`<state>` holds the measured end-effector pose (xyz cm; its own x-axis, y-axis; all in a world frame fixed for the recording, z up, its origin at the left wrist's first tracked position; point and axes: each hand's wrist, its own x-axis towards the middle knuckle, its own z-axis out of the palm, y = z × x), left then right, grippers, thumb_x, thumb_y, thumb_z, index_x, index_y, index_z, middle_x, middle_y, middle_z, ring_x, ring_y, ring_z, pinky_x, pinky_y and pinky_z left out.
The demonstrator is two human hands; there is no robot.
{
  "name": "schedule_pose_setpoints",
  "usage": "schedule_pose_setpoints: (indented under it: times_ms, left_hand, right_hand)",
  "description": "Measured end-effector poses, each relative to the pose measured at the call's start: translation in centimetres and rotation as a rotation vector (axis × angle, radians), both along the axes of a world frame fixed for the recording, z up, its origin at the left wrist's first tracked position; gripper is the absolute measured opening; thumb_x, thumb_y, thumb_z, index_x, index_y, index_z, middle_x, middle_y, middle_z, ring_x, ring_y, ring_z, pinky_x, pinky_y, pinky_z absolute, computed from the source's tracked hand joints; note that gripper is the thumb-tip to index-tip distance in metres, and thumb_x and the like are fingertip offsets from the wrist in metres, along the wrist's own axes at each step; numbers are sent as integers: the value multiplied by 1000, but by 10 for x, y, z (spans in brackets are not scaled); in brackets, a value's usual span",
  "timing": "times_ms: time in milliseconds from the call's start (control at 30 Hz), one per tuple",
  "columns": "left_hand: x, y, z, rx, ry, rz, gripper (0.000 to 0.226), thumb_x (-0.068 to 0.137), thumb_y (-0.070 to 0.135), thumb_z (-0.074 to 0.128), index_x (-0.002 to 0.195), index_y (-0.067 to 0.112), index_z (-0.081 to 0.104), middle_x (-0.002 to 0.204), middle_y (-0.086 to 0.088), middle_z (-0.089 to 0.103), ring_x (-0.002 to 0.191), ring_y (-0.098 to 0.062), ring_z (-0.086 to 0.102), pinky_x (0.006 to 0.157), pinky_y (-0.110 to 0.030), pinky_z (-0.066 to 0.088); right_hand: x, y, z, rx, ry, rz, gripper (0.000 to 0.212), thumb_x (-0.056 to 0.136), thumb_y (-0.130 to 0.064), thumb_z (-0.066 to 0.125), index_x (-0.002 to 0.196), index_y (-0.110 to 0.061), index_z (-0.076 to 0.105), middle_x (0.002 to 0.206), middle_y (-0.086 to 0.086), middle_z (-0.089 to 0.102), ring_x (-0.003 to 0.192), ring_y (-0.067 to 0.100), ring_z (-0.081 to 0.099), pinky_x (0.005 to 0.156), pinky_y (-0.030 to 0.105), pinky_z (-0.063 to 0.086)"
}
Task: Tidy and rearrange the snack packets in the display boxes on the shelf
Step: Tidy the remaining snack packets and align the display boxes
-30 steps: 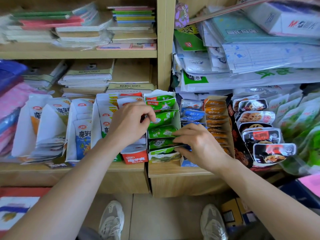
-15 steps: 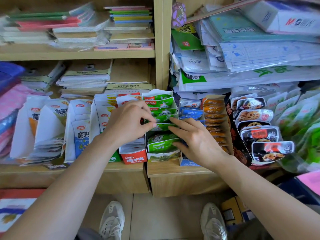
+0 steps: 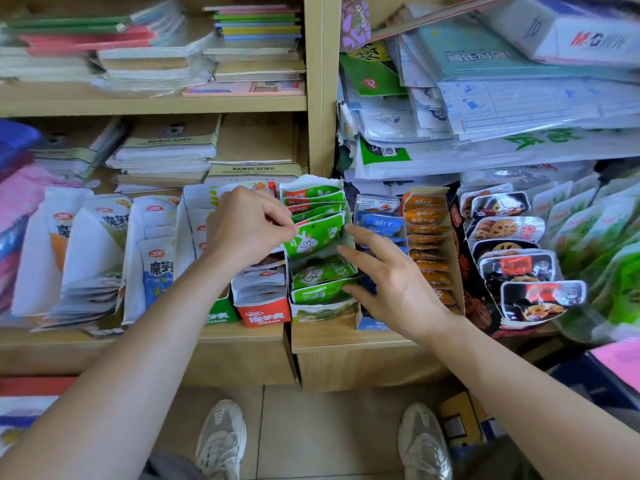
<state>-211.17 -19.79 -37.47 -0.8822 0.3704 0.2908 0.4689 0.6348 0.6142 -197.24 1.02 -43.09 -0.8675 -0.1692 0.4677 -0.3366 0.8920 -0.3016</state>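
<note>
Since the earlier frame the right hand (image 3: 394, 282) has come off the green packets and spread its fingers, and the left hand (image 3: 242, 230) has tipped one green packet (image 3: 315, 237) up out of the row. The left hand pinches that packet at its left edge between thumb and fingertips, so that the packet stands tilted above the others in the green display box (image 3: 322, 311). The right hand holds nothing: its fingers are straight and fanned, with the tips at the right wall of the green box and the thumb beside the front packets. Contact cannot be confirmed. The green box stands on the wooden shelf (image 3: 242, 336), with a red box (image 3: 265, 315) of white packets touching its left side and a blue box (image 3: 372, 323) just beside its right. Blue packets (image 3: 379, 221) fill the blue box, and a row of orange packets (image 3: 424, 216) stands next to them on the right. Further right are dark packets (image 3: 512, 268) printed with sliced food. White packets (image 3: 152, 258) lean loosely at the left end of the shelf. Stacked notebooks (image 3: 166, 150) lie behind the boxes. Two pale shoes (image 3: 221, 438) are on the tiled floor below.
</note>
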Motion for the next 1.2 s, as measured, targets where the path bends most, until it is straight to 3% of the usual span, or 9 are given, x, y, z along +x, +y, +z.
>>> schedule_pose_setpoints:
  times_ms: [133, 200, 333, 433, 667, 833, 967, 1067, 1200]
  left_hand:
    - [-6, -2, 1, 44, -68, -76, 12, 71, 37, 88, 66, 39, 77, 76, 25, 70, 83, -3, 67, 79, -45, 56]
    - [-8, -4, 2, 76, -97, -89, 11, 73, 40, 87, 71, 43, 76, 77, 26, 71, 85, -6, 69, 83, -47, 56]
    - [-7, -3, 4, 131, -169, -66, 6, 65, 46, 83, 66, 44, 77, 77, 23, 73, 88, -10, 70, 89, -49, 55]
    - [-4, -1, 3, 103, -94, 28, 12, 75, 43, 83, 66, 40, 76, 74, 20, 72, 81, -8, 69, 80, -45, 57]
    - [2, 2, 4, 130, 46, 84, 17, 74, 40, 86, 69, 34, 72, 66, 19, 69, 69, 2, 68, 71, -36, 60]
    - [4, 2, 3, 89, 72, 75, 17, 75, 40, 86, 74, 30, 72, 67, 19, 69, 69, 6, 67, 70, -32, 59]
    - [4, -1, 3, 92, 60, 50, 15, 75, 33, 86, 73, 30, 71, 68, 19, 70, 70, 5, 67, 72, -34, 59]
    - [5, -2, 4, 82, 58, 14, 14, 77, 28, 85, 75, 33, 72, 72, 20, 71, 73, 5, 67, 73, -36, 59]
    - [5, -9, 0, 51, 19, -72, 15, 85, 25, 76, 90, 39, 76, 85, 23, 73, 85, 2, 68, 78, -39, 59]
  right_hand:
    - [-4, 1, 3, -41, -27, -11, 70, 81, -21, 81, 142, -9, 50, 157, 9, 31, 136, 23, 44, 108, 36, 45]
    - [-4, 0, 3, -65, -26, -15, 68, 79, -20, 82, 139, -8, 52, 154, 9, 37, 135, 23, 45, 109, 34, 43]
    - [1, -2, 4, -106, -5, -9, 62, 75, -18, 85, 128, -9, 54, 127, 3, 57, 117, 22, 52, 99, 35, 47]
    - [0, 1, 5, -47, -14, 8, 64, 73, -21, 86, 129, -8, 57, 113, 1, 63, 103, 21, 53, 91, 33, 48]
    - [-12, 7, 0, 41, 2, 126, 16, 77, -12, 83, 92, -12, 80, 85, 1, 73, 83, 25, 59, 74, 43, 50]
    - [-12, 7, 6, -30, 23, 154, 11, 78, -5, 80, 88, -9, 80, 79, 2, 74, 77, 21, 63, 74, 32, 52]
    - [-11, 11, 28, -183, 7, 45, 3, 82, -10, 80, 81, -10, 77, 72, -1, 67, 71, 9, 56, 68, 12, 43]
    - [-11, 15, 44, -255, -3, -24, 11, 84, -12, 78, 76, -5, 73, 67, -1, 63, 66, 10, 54, 59, 15, 40]
    - [-7, 21, 62, -374, -25, -104, 6, 84, -15, 78, 80, -11, 76, 65, -19, 59, 61, -2, 56, 56, 11, 38]
